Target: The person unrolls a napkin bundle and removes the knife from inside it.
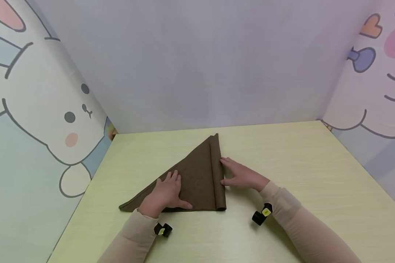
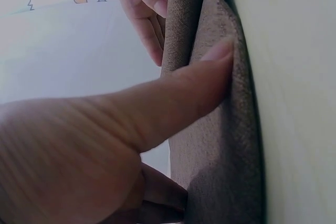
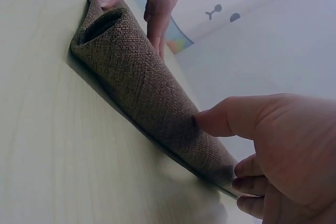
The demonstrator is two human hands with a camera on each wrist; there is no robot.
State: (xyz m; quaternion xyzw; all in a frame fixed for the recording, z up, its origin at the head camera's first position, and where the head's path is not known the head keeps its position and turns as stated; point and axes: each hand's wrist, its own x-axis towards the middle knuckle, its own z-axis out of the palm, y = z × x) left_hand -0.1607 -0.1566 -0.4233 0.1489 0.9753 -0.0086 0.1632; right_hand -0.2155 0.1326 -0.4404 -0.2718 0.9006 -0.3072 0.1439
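A brown woven cloth (image 1: pixel 195 171) lies on the table, folded into a triangle. Along its right side the cloth is turned into a narrow rolled band (image 3: pixel 142 66), whose near end shows a hollow loop in the right wrist view. My left hand (image 1: pixel 164 195) rests spread on the left part of the cloth, its thumb (image 2: pixel 194 85) pressing near the front edge. From the right, my right hand (image 1: pixel 241 175) touches the outer side of the band with thumb and fingertips. In the right wrist view, its thumb (image 3: pixel 215 121) lies against the weave and the other fingers reach the band farther along.
The pale wooden table (image 1: pixel 299 160) extends on both sides of the cloth. A plain light panel (image 1: pixel 197 65) stands behind it, and panels with cartoon animals (image 1: pixel 49 120) flank the left and right. Each wrist carries a small black camera (image 1: pixel 261 214).
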